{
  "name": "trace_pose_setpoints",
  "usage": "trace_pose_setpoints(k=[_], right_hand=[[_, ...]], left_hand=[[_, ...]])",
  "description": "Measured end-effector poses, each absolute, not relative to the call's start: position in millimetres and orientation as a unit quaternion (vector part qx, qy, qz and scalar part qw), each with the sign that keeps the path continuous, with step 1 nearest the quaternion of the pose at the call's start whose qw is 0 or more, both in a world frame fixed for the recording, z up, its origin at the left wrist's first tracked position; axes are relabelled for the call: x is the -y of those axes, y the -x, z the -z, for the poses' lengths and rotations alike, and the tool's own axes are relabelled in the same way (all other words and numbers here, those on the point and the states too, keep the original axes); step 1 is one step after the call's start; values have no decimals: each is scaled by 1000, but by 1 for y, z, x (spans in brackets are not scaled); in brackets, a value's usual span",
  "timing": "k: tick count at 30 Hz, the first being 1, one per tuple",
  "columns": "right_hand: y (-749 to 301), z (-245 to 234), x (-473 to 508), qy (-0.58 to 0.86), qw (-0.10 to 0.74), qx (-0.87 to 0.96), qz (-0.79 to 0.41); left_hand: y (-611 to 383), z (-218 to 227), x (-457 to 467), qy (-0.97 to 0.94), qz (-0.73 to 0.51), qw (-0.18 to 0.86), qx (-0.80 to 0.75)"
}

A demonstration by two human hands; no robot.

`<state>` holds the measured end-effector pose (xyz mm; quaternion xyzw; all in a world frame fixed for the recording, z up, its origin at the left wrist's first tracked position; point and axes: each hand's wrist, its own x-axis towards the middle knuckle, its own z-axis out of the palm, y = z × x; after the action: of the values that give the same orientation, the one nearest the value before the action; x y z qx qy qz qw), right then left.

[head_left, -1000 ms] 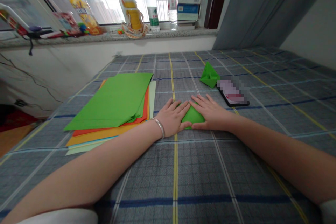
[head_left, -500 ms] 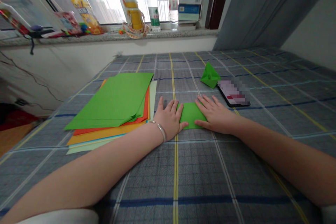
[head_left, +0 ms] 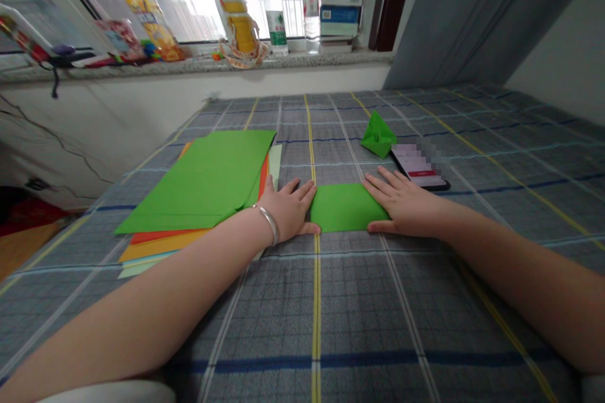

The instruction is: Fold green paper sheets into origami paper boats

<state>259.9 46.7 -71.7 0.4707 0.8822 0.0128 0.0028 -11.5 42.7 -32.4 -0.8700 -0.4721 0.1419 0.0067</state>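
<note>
A small green rectangle of paper (head_left: 345, 208) lies flat on the checked cloth in front of me. My left hand (head_left: 289, 209) rests palm down with fingers spread at its left edge, a silver bangle on the wrist. At the other end my right hand (head_left: 401, 204) lies flat and spread, its fingers and thumb over the paper's right side. To the left is a stack of coloured paper with a large green sheet (head_left: 203, 176) on top. My left wrist and forearm cover the stack's near right corner. Beyond my right hand stands a folded green paper shape (head_left: 377, 135).
A phone (head_left: 420, 167) with a blurred screen lies just past my right hand. Along the windowsill (head_left: 293, 62) stand a yellow drinking bottle (head_left: 243, 28), two clear plastic bottles, an orange drink bottle and stacked boxes (head_left: 339, 19). A grey curtain hangs at the right.
Both hands have slid apart, left hand leftward and right hand rightward, baring more of the green paper between them. The stack and folded shape stay put.
</note>
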Motion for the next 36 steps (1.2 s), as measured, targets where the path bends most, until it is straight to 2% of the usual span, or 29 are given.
trace_pose_setpoints(k=[6,14,26,31,36], right_hand=[[-264,68,-45,-489,32,-872,-8],[-265,67,-47,-482,16,-876,4],[-261,63,-50,-508,15,-860,39],[-260,61,-50,-517,22,-854,54],[-259,60,-49,-522,14,-851,59]], left_hand=[[17,36,-49,872,-149,9,466],[39,44,-74,913,-135,-40,383],[38,41,-79,934,-116,-55,334],[27,29,-68,962,-78,-59,256],[18,39,-62,974,-12,-58,221]])
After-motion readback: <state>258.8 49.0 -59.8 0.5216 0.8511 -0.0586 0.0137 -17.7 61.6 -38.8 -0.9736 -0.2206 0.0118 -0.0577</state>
